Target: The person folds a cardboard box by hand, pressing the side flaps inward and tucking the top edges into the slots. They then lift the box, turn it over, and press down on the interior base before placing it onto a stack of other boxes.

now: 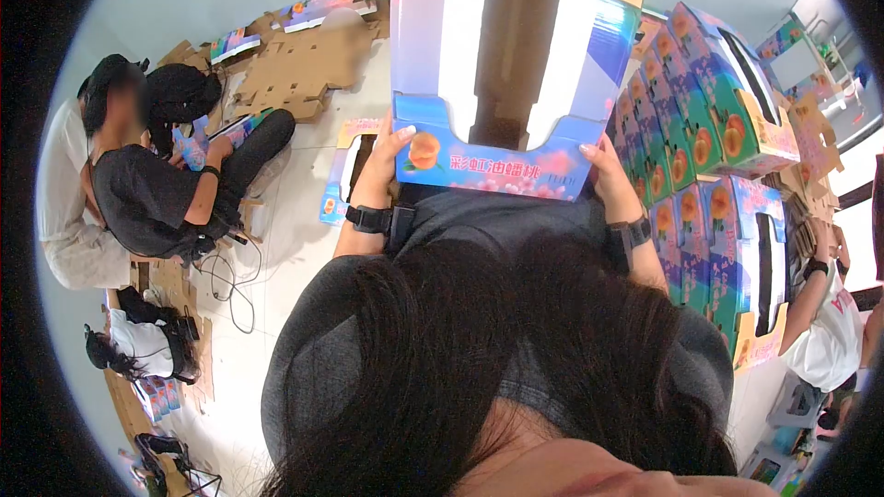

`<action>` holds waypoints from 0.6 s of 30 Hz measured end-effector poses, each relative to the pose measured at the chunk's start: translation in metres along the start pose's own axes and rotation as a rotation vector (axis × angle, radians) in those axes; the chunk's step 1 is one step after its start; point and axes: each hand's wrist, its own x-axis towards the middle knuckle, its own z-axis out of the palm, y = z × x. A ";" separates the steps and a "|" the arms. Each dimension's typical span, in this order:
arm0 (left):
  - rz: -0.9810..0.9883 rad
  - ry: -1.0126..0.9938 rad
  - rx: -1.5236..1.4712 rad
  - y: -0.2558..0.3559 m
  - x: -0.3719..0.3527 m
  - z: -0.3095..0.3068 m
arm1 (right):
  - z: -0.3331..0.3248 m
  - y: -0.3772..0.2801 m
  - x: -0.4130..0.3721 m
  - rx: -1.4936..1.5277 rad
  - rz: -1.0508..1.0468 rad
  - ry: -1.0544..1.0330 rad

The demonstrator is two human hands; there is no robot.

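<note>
Up in front of my chest is a printed cardboard fruit box (pixel 516 166), blue and pink with a peach picture. A long cut-out in its white top shows a brown inside. My left hand (pixel 390 149) grips its left lower corner, the thumb lying on the printed front panel. At the opposite lower corner my right hand (pixel 600 162) holds on the same way, thumb on the panel. The other fingers of both hands are mostly hidden by the box. Both wrists wear dark bands.
Finished-looking boxes (pixel 727 133) stand stacked at my right, close to my arm. Another box (pixel 343 175) sits on the floor at left. Flat cardboard (pixel 299 64) lies by the wall. A seated person (pixel 157 189) works at left near a cable (pixel 230 285); another person (pixel 829 322) is at right.
</note>
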 end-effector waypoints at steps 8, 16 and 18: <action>0.063 -0.084 0.153 -0.003 0.006 -0.012 | -0.013 0.002 0.001 -0.003 0.010 -0.054; 0.134 -0.095 0.216 -0.008 0.007 -0.015 | -0.009 -0.001 -0.001 -0.010 -0.009 -0.057; 0.109 -0.095 0.188 -0.006 0.006 -0.014 | -0.007 0.000 0.001 -0.016 -0.013 -0.048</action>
